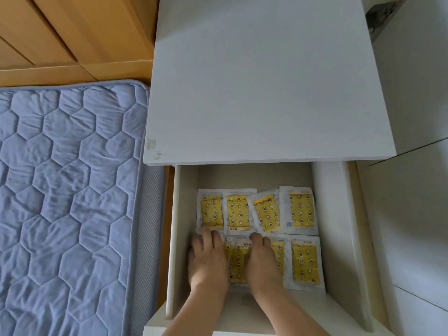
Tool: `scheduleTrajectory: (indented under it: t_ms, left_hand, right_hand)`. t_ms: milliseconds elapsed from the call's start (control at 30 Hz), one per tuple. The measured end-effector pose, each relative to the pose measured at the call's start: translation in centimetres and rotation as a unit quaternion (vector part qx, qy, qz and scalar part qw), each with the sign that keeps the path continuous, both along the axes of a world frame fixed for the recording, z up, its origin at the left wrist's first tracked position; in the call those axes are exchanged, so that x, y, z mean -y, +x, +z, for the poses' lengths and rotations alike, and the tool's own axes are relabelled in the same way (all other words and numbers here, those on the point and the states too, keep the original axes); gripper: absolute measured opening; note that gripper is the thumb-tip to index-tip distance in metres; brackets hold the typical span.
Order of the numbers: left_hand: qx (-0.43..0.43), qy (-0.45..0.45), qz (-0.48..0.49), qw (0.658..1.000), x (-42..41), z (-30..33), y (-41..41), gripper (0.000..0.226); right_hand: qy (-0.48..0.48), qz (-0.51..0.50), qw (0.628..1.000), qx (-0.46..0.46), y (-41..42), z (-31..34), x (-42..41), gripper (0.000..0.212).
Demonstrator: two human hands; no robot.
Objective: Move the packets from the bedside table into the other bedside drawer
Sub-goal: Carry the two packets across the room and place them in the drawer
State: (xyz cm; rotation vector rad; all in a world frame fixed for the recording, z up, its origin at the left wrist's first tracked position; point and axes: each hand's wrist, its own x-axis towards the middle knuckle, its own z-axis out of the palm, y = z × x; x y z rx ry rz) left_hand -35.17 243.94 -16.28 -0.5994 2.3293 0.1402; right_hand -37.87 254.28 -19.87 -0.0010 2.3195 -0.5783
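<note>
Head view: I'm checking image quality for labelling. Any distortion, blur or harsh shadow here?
Head view: wide-angle lens bends the bedside table edges and splays the drawer walls; light is soft and even, with only faint shadow inside the drawer; the packets read fairly sharp, with small print illegible; the left hand and right hand look slightly soft.

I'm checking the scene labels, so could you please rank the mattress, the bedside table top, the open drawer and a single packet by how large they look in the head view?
1. Mattress and table top: similar, too close to rank.
2. Drawer, partly hidden under the top.
3. Packet, plainly smallest.
</note>
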Motion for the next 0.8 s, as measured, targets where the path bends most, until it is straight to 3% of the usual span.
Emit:
scheduleTrajectory:
  t_ms: [133, 533, 667, 800]
  left_hand:
    - [0.05, -0.006, -0.104, 0.993, 0.3, -1.2, 0.4, 0.087]
    - [0.085, -0.074, -0.192, 0.975, 0.9, -1.9, 1.0, 0.06]
    - [0.047, -0.034, -0.165, 0.985, 1.4, 0.4, 0.9, 0.054]
    - [-0.06, 0.003, -0.129, 0.99, 2.1, 7.1, 0.5, 0.053]
  right_hand:
    - [0.033, 0.042, 0.998, -0.035, -0.1, 0.2, -0.1, 0.053]
    - [0.08, 0.063, 0.992, -0.08, 0.2, 0.8, 0.0, 0.053]
    - [0.058, 0.05, 0.994, -0.077, -0.3, 3.7, -0.4, 0.052]
    - [0.04, 0.081, 0.991, -0.103, -2.1, 10.6, -0.6, 0.05]
